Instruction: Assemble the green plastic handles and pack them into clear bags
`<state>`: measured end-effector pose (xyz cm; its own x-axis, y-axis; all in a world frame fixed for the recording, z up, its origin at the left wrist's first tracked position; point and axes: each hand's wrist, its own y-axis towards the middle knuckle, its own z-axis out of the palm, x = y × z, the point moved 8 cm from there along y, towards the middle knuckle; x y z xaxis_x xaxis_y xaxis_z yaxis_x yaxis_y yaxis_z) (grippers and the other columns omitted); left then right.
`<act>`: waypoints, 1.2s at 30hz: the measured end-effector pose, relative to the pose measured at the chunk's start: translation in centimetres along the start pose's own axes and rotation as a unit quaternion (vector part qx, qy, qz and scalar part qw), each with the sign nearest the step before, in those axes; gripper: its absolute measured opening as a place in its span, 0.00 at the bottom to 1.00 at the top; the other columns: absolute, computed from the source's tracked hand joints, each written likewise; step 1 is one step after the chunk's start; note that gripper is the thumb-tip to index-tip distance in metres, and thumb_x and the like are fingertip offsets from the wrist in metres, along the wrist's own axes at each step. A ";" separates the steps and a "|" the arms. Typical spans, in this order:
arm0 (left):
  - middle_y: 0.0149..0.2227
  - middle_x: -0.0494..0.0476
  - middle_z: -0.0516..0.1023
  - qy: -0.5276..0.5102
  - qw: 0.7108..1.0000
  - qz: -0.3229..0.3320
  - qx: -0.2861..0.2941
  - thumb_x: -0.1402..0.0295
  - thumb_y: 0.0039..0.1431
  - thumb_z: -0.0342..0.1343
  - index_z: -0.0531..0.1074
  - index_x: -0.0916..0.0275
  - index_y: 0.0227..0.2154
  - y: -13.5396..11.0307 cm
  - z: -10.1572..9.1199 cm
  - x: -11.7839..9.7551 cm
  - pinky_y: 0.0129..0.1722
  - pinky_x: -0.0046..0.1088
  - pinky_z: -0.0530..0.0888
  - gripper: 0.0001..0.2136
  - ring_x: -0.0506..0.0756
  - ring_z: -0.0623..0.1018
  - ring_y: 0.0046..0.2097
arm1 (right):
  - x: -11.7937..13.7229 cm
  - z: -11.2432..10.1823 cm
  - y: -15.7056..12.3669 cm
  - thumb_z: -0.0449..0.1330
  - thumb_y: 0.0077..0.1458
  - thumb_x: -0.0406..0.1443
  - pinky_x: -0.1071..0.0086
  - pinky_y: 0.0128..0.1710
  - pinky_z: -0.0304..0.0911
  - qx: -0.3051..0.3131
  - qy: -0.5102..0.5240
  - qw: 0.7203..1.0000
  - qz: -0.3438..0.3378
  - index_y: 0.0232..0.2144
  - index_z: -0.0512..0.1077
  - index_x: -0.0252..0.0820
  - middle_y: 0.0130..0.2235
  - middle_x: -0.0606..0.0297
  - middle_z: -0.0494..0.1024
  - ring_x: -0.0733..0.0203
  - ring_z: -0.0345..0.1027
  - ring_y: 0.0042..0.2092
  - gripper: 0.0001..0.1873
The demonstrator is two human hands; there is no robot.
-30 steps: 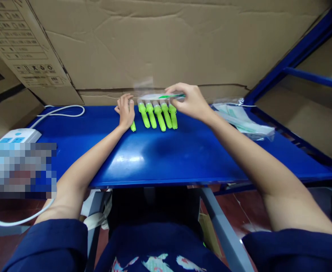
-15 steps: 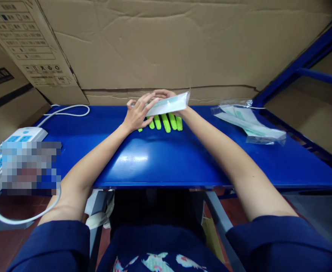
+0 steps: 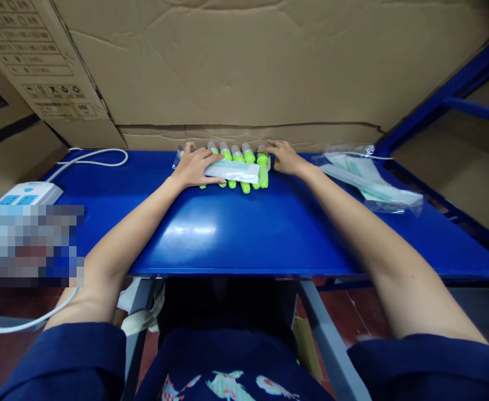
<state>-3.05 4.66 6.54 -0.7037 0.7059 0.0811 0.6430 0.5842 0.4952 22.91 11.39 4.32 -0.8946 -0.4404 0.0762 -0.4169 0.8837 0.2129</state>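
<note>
Several bright green highlighter-like tubes with translucent caps lie side by side at the back of the blue table. Across their middles rests a flat white and pale green packet in a clear plastic sleeve. My left hand grips the packet's left end, thumb along the near side and fingers over the top. At the right end of the row is my right hand, fingers apart, its fingertips by the cap of the rightmost tube. Whether they touch it I cannot tell.
More clear-sleeved white and green packets lie on the right of the blue table. A white power strip with a white cable is at the left. Cardboard stands behind; a blue metal frame rises at the right.
The packet has come down and left onto the tubes, still in my left hand. My right hand has moved out from behind it to the right, baring the tubes' caps.
</note>
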 end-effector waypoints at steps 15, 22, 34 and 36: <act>0.48 0.68 0.81 0.028 0.999 -0.032 -0.019 0.30 0.59 0.45 0.73 0.59 0.58 0.0 -1.1 1.0 0.58 0.56 0.63 0.41 0.70 0.80 0.50 | 2.7 -0.5 -3.1 0.49 0.62 0.30 0.45 0.57 0.62 -0.014 -0.120 0.989 -0.085 0.58 0.74 0.40 0.66 0.49 0.69 0.38 0.61 0.64 0.25; 0.46 0.64 0.81 0.038 0.999 -0.020 -0.002 0.35 0.64 0.44 0.75 0.55 0.58 -0.3 -1.1 1.6 0.56 0.52 0.65 0.34 0.67 0.79 0.50 | 2.2 -2.2 -5.6 0.53 0.66 0.39 0.39 0.59 0.58 -0.079 -0.077 0.992 -0.066 0.61 0.69 0.43 0.67 0.50 0.69 0.36 0.60 0.66 0.23; 0.44 0.61 0.80 0.005 0.999 -0.033 -0.020 0.38 0.65 0.47 0.76 0.54 0.55 -0.1 -1.6 1.8 0.61 0.57 0.62 0.30 0.67 0.78 0.50 | 5.4 -7.7 -7.8 0.52 0.69 0.43 0.30 0.58 0.52 -0.177 -0.050 0.983 -0.014 0.65 0.67 0.51 0.60 0.46 0.72 0.29 0.63 0.61 0.25; 0.44 0.60 0.80 0.003 0.999 -0.036 -0.031 0.38 0.65 0.48 0.76 0.55 0.54 -0.3 -1.6 2.2 0.61 0.57 0.62 0.30 0.66 0.78 0.50 | 5.0 -7.8 -7.9 0.53 0.68 0.43 0.28 0.59 0.50 -0.173 -0.041 0.984 -0.009 0.64 0.69 0.51 0.60 0.46 0.72 0.27 0.62 0.61 0.24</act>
<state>-5.22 5.40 7.95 -0.7493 0.6605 0.0478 0.5706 0.6074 0.5528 23.05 0.96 10.61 -0.9035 -0.4286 -0.0054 -0.3650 0.7626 0.5340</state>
